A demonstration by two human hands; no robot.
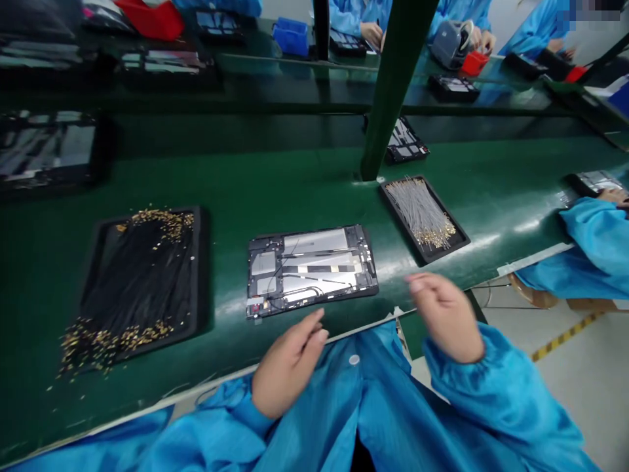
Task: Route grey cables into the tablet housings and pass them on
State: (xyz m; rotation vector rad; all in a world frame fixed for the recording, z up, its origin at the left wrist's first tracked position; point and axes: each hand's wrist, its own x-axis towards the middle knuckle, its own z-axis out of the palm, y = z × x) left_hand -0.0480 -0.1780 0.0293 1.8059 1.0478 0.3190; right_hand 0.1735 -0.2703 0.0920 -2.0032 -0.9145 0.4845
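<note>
An opened tablet back (310, 269) with silver shielding and thin cables lies on the green belt (304, 190) right before me. My left hand (287, 367) hovers at the belt's near edge just below the tablet, fingers together and slightly curled, holding nothing I can see. My right hand (445, 314) is lifted to the right of the tablet, fingers bent inward and blurred; nothing shows in it. Both arms wear blue sleeves.
A black tray of black cables with gold ends (142, 282) lies to the left. A smaller tray of grey wires with gold tips (422, 216) lies to the right. A green post (393, 85) stands behind. Another person's blue sleeve (597, 242) rests at right; more workers sit across.
</note>
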